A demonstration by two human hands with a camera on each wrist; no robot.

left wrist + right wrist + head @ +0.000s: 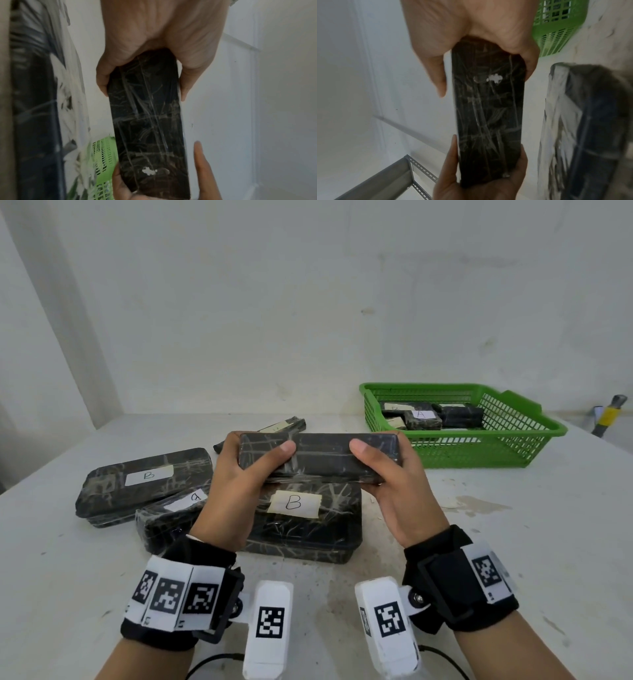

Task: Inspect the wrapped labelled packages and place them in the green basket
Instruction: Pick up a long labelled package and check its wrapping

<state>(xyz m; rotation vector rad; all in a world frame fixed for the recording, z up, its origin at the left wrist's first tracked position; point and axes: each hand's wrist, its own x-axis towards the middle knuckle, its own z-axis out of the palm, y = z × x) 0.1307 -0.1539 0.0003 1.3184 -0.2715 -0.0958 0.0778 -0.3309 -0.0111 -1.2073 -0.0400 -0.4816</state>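
Note:
A long black film-wrapped package (322, 457) is held level above the table, its label out of sight. My left hand (239, 470) grips its left end, thumb on the near face. My right hand (387, 470) grips the right end the same way. In the left wrist view the package (147, 119) runs away from my left hand (142, 81); in the right wrist view the package (489, 115) runs away from my right hand (486, 65). The green basket (479, 450) stands at the back right with several wrapped packages (423, 419) inside, one marked A.
A large package labelled B (305, 525) lies right under my hands. Two more labelled packages (144, 484) (171, 518) lie to the left, and a thin one (274, 429) lies behind. A yellow-taped tool (608, 416) sits at the far right. A wall closes off the back.

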